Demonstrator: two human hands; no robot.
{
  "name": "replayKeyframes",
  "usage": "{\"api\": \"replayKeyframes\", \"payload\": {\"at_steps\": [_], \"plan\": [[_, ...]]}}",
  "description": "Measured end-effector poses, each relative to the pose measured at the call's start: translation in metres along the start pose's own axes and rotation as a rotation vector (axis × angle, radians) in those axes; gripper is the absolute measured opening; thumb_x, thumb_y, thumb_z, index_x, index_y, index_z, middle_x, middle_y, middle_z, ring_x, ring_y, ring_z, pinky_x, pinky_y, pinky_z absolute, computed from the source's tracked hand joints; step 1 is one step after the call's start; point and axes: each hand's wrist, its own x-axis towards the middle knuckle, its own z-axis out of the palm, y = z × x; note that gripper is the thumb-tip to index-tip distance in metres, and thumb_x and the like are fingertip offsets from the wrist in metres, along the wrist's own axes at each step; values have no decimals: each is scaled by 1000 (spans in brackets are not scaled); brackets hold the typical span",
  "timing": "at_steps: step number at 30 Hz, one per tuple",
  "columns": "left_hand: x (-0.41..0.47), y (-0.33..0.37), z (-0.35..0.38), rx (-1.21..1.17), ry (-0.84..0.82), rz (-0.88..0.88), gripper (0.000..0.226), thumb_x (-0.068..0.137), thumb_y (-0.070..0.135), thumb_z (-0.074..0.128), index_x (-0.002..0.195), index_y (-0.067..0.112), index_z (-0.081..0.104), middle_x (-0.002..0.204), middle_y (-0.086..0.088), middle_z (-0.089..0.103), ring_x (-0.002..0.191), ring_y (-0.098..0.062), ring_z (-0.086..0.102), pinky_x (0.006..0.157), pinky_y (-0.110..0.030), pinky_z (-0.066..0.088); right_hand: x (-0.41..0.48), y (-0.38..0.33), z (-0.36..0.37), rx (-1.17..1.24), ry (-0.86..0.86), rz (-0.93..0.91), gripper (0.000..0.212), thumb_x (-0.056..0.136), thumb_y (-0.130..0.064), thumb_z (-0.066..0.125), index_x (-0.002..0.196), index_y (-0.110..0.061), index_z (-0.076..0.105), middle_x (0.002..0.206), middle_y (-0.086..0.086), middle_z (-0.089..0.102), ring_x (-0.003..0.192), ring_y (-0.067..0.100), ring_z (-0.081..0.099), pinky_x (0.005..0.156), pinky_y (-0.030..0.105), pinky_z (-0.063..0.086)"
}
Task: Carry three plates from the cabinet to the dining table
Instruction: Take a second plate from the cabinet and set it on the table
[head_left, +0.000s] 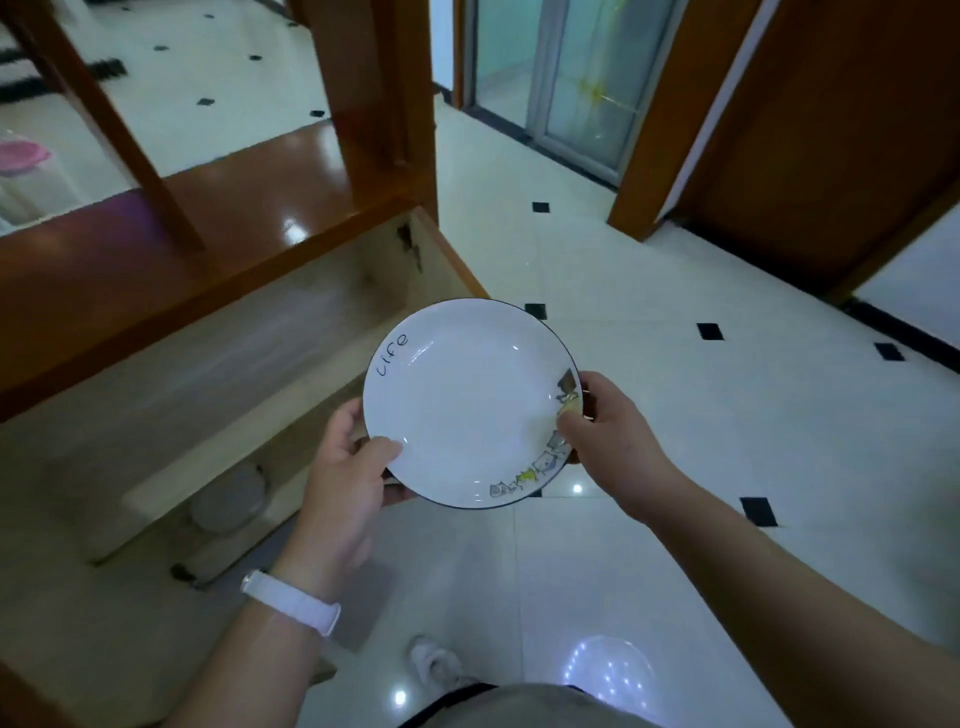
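A white plate (467, 400) with a dark rim, the word "Life" and small cartoon drawings is held level in front of me above the floor. My left hand (348, 467) grips its near-left edge, thumb on top and fingers underneath. My right hand (608, 431) grips its right edge the same way. Whether more plates lie stacked under it I cannot tell. To the left, the wooden cabinet (156, 260) stands with a pale drawer (234, 374) pulled open, and a blurred round plate-like shape (228, 499) lies inside it.
Glossy white floor tiles (675, 415) with small black squares stretch ahead and to the right. A wooden door frame (654, 156) and a dark wooden door (831, 156) stand at the right, with a glass sliding door (582, 78) beyond. My shoe (436, 665) shows below.
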Motion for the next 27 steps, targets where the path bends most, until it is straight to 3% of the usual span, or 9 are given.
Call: {"api": "replayKeyframes", "payload": {"at_steps": [5, 8, 13, 21, 27], "plan": [[-38, -5, 74, 57, -161, 27, 40, 85, -1, 51, 109, 29, 60, 87, 5, 73, 69, -17, 67, 56, -37, 54, -43, 27, -82, 78, 127, 8, 27, 87, -1, 48, 104, -19, 60, 89, -1, 66, 65, 4, 66, 53, 18, 52], [-71, -12, 125, 110, -267, 48, 41, 88, -7, 43, 104, 26, 60, 92, 3, 71, 65, -17, 68, 50, -36, 54, -85, 42, -137, 111, 197, 21, 28, 88, -2, 48, 106, -21, 59, 92, 0, 68, 68, 7, 68, 57, 22, 55], [-131, -37, 212, 183, -443, 24, 42, 89, -5, 46, 113, 27, 58, 93, 1, 71, 78, -22, 68, 63, -40, 57, -162, 83, -234, 140, 354, 48, 32, 81, -9, 50, 105, -24, 63, 94, 7, 73, 80, 26, 74, 74, 47, 62], [-239, -90, 344, 233, -757, -30, 42, 89, -7, 43, 114, 23, 57, 90, -1, 71, 78, -25, 65, 74, -46, 56, -297, 154, -351, 268, 646, 105, 35, 84, 1, 47, 106, -21, 63, 95, 11, 73, 77, 28, 74, 70, 44, 62], [-301, -118, 425, 312, -987, -79, 41, 88, -5, 43, 111, 26, 58, 91, -3, 70, 77, -24, 63, 68, -41, 56, -379, 197, -404, 398, 865, 148, 36, 87, 1, 47, 111, -20, 62, 99, 10, 74, 84, 28, 74, 68, 38, 61]]}}
